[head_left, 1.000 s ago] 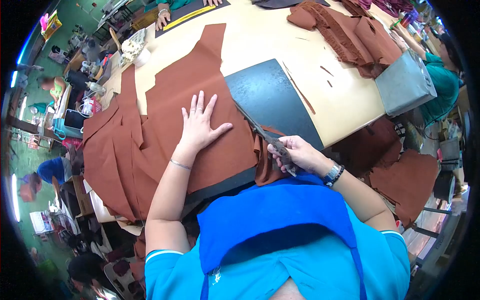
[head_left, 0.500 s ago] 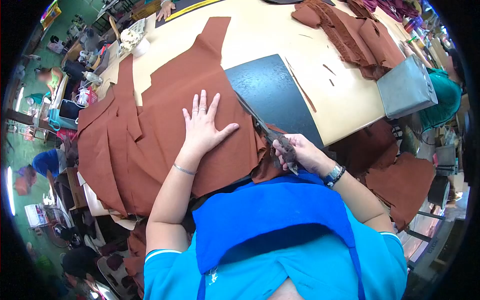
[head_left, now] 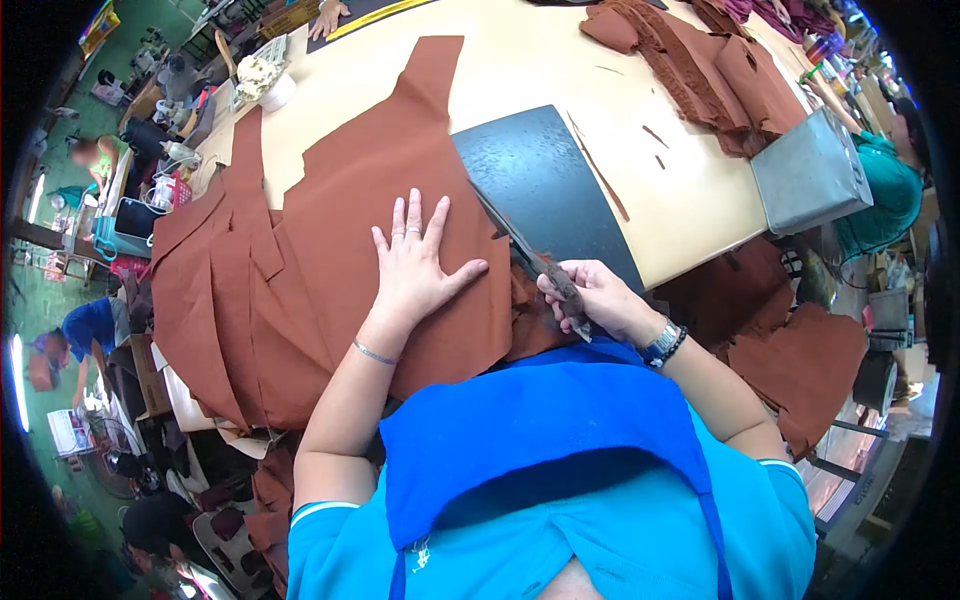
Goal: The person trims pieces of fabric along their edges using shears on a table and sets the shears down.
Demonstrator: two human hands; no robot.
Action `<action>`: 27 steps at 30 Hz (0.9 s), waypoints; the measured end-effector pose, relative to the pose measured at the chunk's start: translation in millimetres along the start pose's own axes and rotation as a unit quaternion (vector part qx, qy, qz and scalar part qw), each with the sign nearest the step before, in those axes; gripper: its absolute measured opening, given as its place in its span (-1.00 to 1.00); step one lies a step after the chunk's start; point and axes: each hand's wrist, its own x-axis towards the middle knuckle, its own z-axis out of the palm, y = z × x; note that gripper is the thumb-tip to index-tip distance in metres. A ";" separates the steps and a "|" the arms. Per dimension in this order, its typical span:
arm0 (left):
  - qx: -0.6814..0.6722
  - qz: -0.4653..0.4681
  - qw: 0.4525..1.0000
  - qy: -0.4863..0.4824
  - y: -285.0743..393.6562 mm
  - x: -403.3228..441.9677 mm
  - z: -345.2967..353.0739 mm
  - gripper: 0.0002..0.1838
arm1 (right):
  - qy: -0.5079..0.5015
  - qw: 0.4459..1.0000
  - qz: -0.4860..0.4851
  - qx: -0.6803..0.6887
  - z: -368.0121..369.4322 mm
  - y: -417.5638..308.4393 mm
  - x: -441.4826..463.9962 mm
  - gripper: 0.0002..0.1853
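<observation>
Reddish-brown fabric lies over the table, its lower part hanging toward my blue apron. My left hand rests flat on it with the fingers spread. To the right, my right hand is wrapped round the cloth-covered handle of long shears. The dark blade runs up and left along the fabric's right edge, over the border of a black board. Part of the lower blade is hidden by fabric. A crumpled brown piece lies between the shears and my apron.
A pile of brown fabric and a grey metal box stand at the table's right. A white pot is at the back left. A co-worker's hand is at the far edge; another person in green is at the right.
My left hand has slid slightly right and down with the fabric under it. My right hand still holds the shears at the fabric's edge. The co-worker's second hand has left the view at the far edge.
</observation>
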 end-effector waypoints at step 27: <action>0.004 0.026 0.999 0.022 4.3 5.4 -18.9 -0.25 | 0.003 0.999 -0.020 -0.026 -6.0 -6.6 8.7 -0.65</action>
